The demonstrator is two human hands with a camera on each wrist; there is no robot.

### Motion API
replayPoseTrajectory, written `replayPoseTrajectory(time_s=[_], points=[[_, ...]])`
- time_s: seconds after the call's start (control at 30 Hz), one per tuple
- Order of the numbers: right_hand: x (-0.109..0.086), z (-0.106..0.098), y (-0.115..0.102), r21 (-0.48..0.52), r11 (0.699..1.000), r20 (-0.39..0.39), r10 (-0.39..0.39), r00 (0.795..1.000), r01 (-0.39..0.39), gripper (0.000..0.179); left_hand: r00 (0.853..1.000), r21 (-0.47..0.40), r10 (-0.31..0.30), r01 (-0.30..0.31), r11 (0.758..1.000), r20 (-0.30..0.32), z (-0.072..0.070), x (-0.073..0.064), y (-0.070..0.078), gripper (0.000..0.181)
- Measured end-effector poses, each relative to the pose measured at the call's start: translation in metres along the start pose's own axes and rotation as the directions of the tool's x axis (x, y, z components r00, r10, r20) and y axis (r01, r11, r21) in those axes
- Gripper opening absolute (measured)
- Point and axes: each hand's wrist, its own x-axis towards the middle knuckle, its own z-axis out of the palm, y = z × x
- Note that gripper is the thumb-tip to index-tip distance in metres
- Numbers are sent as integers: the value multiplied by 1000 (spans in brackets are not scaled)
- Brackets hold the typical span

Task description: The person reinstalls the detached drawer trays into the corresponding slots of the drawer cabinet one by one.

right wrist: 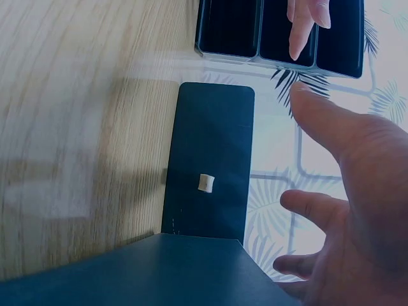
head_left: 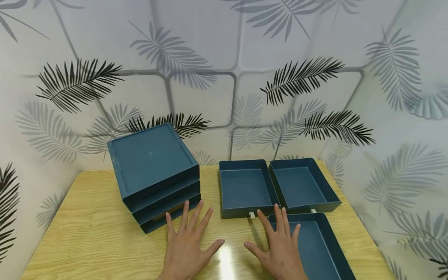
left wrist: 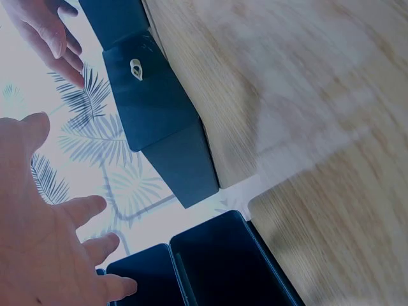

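A dark blue drawer cabinet (head_left: 154,159) with open slots in its front stands on the left of the table. Three matching drawers lie apart from it on the right: a left drawer (head_left: 245,186), a back right drawer (head_left: 304,184) and a front drawer (head_left: 315,245). Small pale pull tabs (head_left: 252,215) show on the drawer fronts. My left hand (head_left: 189,241) hovers before the cabinet with its fingers spread, holding nothing. Fingers likewise spread, my right hand (head_left: 280,247) is over the front drawer's left edge and holds nothing; it hides part of that drawer.
The wood-grain table (head_left: 87,225) ends at the back against a curtain or cloth (head_left: 203,46) printed with leaves. The left drawer and back right drawer sit close side by side. In the right wrist view, the cabinet (right wrist: 226,57) stands beyond a drawer front (right wrist: 210,134).
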Motion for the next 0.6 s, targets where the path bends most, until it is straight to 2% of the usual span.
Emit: replayPoseTrajectory(time_s=[0.47, 0.6], points=[[-1, 1, 2, 23, 1000, 13, -2, 1000, 2, 97, 1000, -7, 3, -3, 1000, -11, 3, -1, -1, 84], [1, 1, 1, 48, 999, 58, 17, 998, -20, 97, 1000, -9, -2, 2, 1000, -13, 3, -1, -2, 83]])
